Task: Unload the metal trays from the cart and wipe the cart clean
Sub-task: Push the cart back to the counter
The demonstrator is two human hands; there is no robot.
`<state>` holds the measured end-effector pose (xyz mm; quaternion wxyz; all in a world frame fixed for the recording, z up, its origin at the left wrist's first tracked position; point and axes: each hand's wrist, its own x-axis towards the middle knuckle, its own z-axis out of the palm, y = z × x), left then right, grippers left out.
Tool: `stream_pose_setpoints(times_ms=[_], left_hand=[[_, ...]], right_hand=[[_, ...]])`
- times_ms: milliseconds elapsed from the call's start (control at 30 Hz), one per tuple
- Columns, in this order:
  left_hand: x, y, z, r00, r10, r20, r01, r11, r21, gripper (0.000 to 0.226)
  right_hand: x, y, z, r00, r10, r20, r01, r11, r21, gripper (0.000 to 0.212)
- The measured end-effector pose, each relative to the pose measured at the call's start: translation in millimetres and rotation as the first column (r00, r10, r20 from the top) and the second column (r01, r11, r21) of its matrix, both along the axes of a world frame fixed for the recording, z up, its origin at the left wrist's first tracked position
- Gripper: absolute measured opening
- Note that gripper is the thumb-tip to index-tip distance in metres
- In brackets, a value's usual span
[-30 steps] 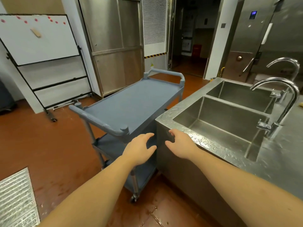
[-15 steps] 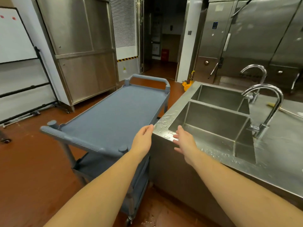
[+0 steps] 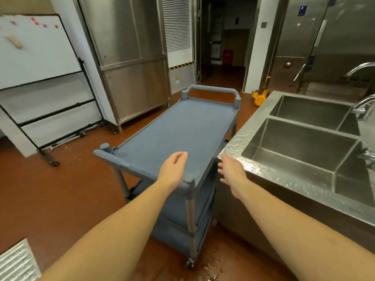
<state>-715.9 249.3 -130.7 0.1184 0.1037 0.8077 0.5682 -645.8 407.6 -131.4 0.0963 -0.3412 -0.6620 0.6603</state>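
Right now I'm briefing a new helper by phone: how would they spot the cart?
Start at the steel double sink on the right. The cart stands beside its left end. It alone is grey-blue, with tiered shelves, among steel cabinets.

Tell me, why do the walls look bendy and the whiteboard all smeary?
Head view: the wide lens bows straight lines near the edges, like the whiteboard and cabinet; the whiteboard's marks look smeared by motion; the cart in the middle looks sharper; the wet sink rim glints.

The grey-blue cart [image 3: 178,130] stands upright on casters — top shelf bare — just beside the sink counter.
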Motion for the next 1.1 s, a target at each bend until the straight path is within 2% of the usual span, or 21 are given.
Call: stream_pose_setpoints(times_ms=[167,300,333,400,467,533,633,767,867,933,1000,1100], left_hand=[[-39,-35,-6,0.999,-0.002,-0.047,0.001,1.0,-0.031,0.043],[-79,-53,-22,0.998,-0.036,-0.047,0.035,0.999,-0.024,0.042],[-90,-59,-27,0.997,-0.053,-0.057,0.051,0.998,-0.043,0.042],[-110,-77,-36,0.99,-0.105,-0.093,0.095,0.99,-0.108,0.041],[-131,-97,-42,0.972,-0.196,-0.131,0.162,0.96,-0.23,0.041],[-149,-115,-48,0.926,-0.333,-0.18,0.222,0.864,-0.452,0.039],[-170,-133,-53,0.849,-0.46,-0.26,0.174,0.708,-0.684,0.03],[-183,-140,-62,0.814,-0.477,-0.33,0.101,0.677,-0.729,0.032],[-187,-139,-70,0.803,-0.477,-0.356,0.077,0.677,-0.732,0.041],[-193,-141,-73,0.787,-0.483,-0.384,0.034,0.655,-0.755,0.05],[-199,-144,-74,0.758,-0.495,-0.426,-0.036,0.619,-0.784,0.056],[-208,-142,-76,0.756,-0.504,-0.417,-0.033,0.607,-0.794,0.055]], right_hand=[[-37,-46,-11,1.0,0.015,0.011,-0.015,1.0,0.013,0.045],[-78,-78,-11,0.998,-0.059,0.014,0.06,0.993,-0.099,0.031],[-88,-88,-14,0.998,-0.059,0.036,0.061,0.996,-0.059,0.034],[-105,-110,-25,0.997,-0.031,0.067,0.022,0.99,0.138,0.04],[-120,-131,-36,0.994,0.052,0.093,-0.083,0.926,0.367,0.031],[-132,-151,-46,0.978,0.138,0.156,-0.2,0.827,0.525,0.028],[-145,-173,-57,0.957,0.167,0.238,-0.284,0.72,0.633,0.028],[-158,-190,-66,0.911,0.095,0.401,-0.367,0.629,0.686,0.044],[-159,-199,-78,0.924,-0.043,0.38,-0.334,0.397,0.855,0.052],[-160,-202,-82,0.933,-0.088,0.349,-0.31,0.296,0.904,0.054],[-164,-201,-84,0.939,-0.086,0.333,-0.301,0.264,0.916,0.055],[-173,-201,-84,0.939,-0.093,0.33,-0.3,0.247,0.922,0.052]])
